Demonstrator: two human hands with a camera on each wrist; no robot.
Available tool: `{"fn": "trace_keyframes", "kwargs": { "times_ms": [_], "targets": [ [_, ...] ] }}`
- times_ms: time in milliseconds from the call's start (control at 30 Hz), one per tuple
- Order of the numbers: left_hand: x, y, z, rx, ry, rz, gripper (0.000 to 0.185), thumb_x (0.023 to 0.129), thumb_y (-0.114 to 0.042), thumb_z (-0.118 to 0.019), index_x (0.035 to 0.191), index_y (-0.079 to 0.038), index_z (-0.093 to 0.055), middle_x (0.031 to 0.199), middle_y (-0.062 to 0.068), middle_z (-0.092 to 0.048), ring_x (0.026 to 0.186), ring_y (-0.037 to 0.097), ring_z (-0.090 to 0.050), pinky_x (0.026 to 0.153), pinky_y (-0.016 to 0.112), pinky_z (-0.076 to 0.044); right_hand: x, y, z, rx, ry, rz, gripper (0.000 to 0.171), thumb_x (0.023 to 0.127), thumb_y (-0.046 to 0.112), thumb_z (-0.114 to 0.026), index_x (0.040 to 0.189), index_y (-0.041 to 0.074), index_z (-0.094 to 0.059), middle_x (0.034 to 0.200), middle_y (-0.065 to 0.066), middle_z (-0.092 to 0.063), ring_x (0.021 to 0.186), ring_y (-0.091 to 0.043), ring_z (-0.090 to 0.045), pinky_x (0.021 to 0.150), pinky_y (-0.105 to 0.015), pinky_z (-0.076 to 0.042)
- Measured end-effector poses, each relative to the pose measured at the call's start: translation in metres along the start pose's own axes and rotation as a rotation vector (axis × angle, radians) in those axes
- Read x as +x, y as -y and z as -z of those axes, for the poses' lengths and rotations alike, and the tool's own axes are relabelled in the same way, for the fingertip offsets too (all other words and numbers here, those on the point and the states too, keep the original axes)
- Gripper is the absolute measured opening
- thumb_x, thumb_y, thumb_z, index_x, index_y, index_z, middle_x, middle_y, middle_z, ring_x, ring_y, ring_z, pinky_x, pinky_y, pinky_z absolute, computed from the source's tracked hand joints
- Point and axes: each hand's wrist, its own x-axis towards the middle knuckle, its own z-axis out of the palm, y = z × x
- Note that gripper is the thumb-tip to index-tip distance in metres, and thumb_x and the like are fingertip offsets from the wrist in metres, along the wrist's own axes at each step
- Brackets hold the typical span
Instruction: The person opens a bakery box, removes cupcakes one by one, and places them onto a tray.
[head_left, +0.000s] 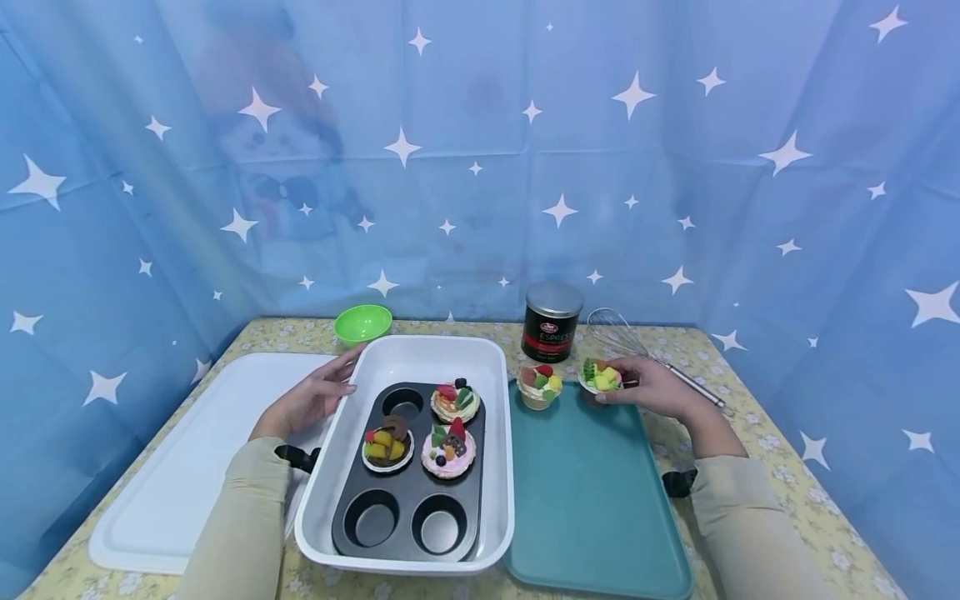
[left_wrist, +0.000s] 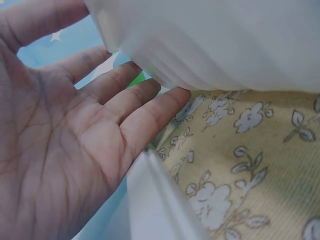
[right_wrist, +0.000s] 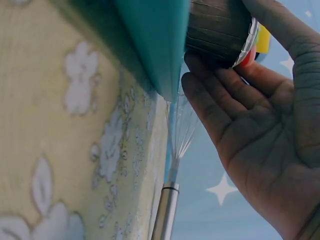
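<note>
Three cupcakes (head_left: 448,403) left in muffin pan (head_left: 408,517); two on teal tray (head_left: 592,517). Right hand (head_left: 660,390) seemingly grips second cupcake (head_left: 602,376) there. Left hand (head_left: 311,398), fingers straight, touches white dish (head_left: 495,375).

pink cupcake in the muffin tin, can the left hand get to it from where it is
Probably yes: the left hand rests open on the white tray's rim, holding nothing, and the pink cupcake sits uncovered in the muffin tin just across.
</note>
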Motion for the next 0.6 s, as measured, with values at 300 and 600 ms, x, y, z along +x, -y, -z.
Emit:
{"fn": "trace_keyframes", "kwargs": {
  "times_ms": [300, 600],
  "targets": [
    [-0.001, -0.0009, -0.0014, 0.005, 0.005, -0.002, 0.083, 0.095, -0.004, -0.056, 0.163, -0.028, -0.016, 0.167, 0.01, -0.017, 0.132, 0.016, -0.053, 0.103, 0.037, -0.049, -0.0012, -0.0006, 0.0006, 0.013, 0.021, -0.001, 0.063, 0.088, 0.041, -0.078, 0.137, 0.005, -0.059, 0.108, -0.007, -0.062, 0.093, -0.023, -0.059, 0.078, -0.042, -0.05],
    [-0.0001, 0.0004, -0.0011, 0.008, 0.017, -0.012, 0.081, 0.097, -0.003, -0.055, 0.163, -0.027, -0.014, 0.167, 0.012, -0.017, 0.134, 0.02, -0.052, 0.103, 0.038, -0.049, -0.002, -0.0031, -0.0007, 0.012, 0.03, -0.03, 0.072, 0.086, 0.045, -0.079, 0.141, 0.006, -0.055, 0.117, -0.008, -0.064, 0.105, -0.025, -0.062, 0.089, -0.048, -0.053]
  ]
}}
